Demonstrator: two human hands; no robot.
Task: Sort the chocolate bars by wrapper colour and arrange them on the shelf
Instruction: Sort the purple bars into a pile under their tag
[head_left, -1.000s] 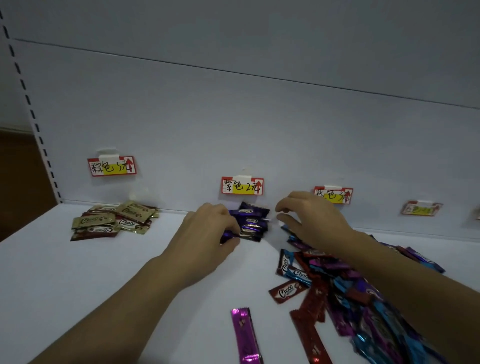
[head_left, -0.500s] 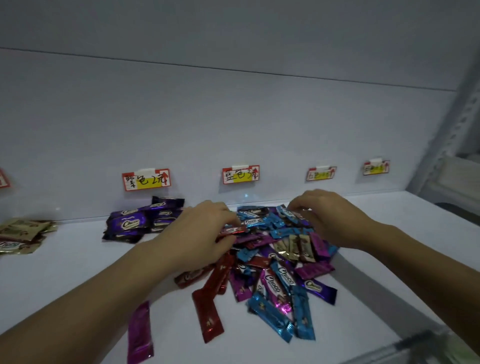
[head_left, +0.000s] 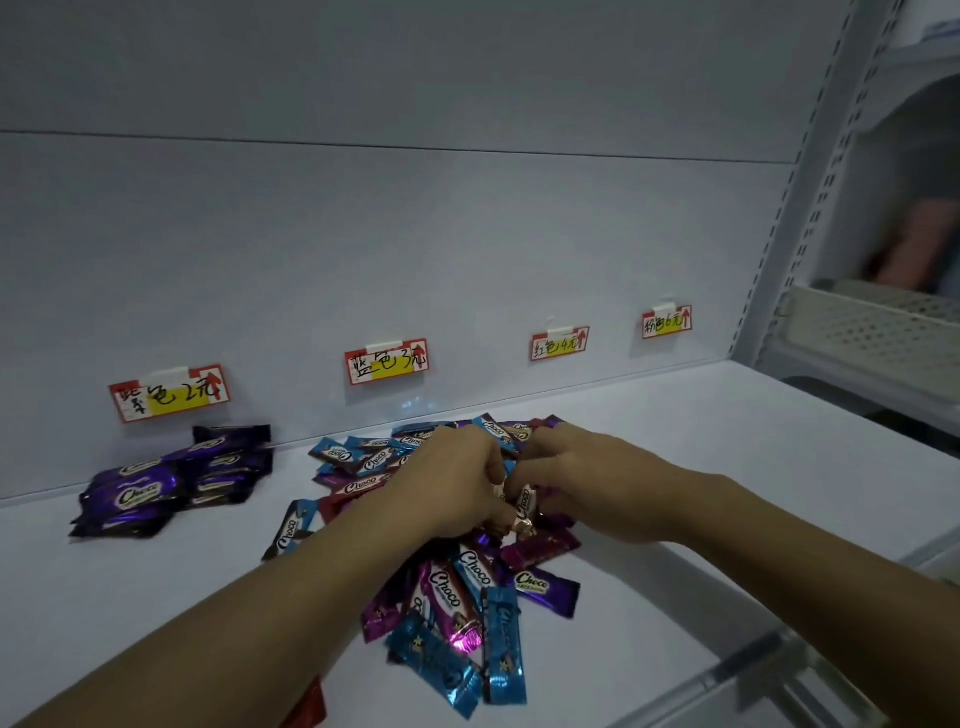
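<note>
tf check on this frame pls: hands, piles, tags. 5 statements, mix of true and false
1. The purple stack lies below the leftmost price tag. True.
2. The left hand rests on the purple stack. False: it is in the mixed pile, apart from that stack.
3. The right hand is in the mixed pile too. True.
4. The mixed pile holds only blue bars. False: blue, purple and magenta wrappers all show in it.
5. Four price tags hang on the back wall. True.
</note>
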